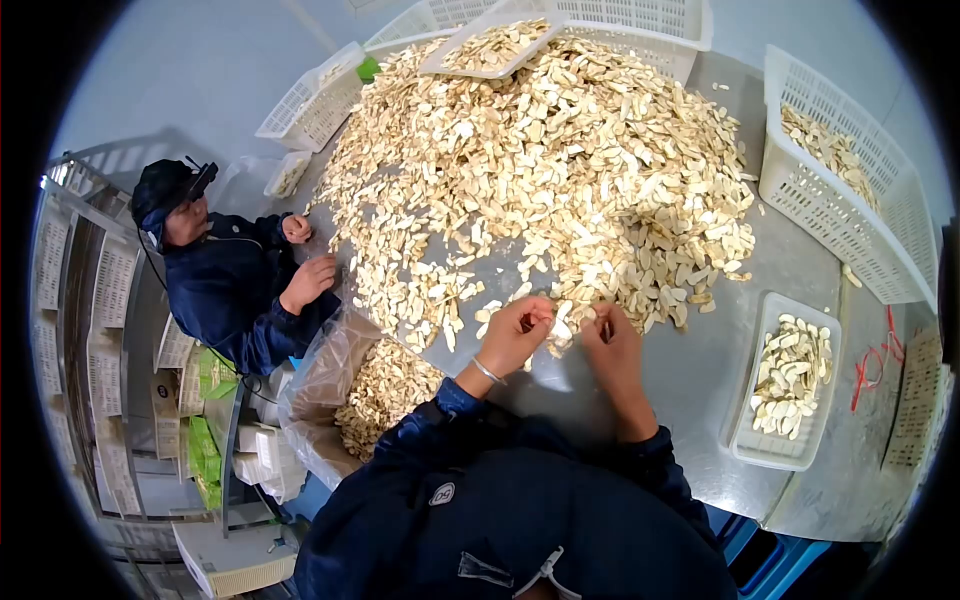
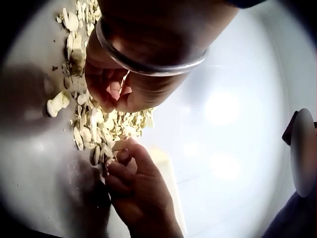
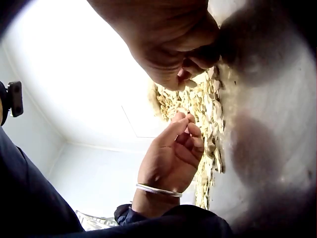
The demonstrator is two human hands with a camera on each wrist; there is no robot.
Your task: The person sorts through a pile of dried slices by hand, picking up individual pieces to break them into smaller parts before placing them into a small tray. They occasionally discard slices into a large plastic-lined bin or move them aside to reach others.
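Pale dried slices (image 1: 560,150) lie in a large heap on the metal table. At the heap's near edge is the left hand (image 1: 515,335), a metal bangle at its wrist. Its fingers are curled with the thumb against the fingertips, and no slice shows between them in the right wrist view, where this hand (image 3: 173,153) faces the camera. Close by on the right, the right hand (image 1: 615,350) pinches a pale slice (image 2: 119,145) between thumb and fingers, as the left wrist view shows. A few slices (image 1: 562,325) lie between the two hands.
A white tray of slices (image 1: 740,430) stands at right, near a red cord (image 1: 873,372) and a large white basket (image 1: 850,215). A lined container of slices (image 1: 385,395) is at lower left. Another person (image 1: 235,290) works at the table's left side.
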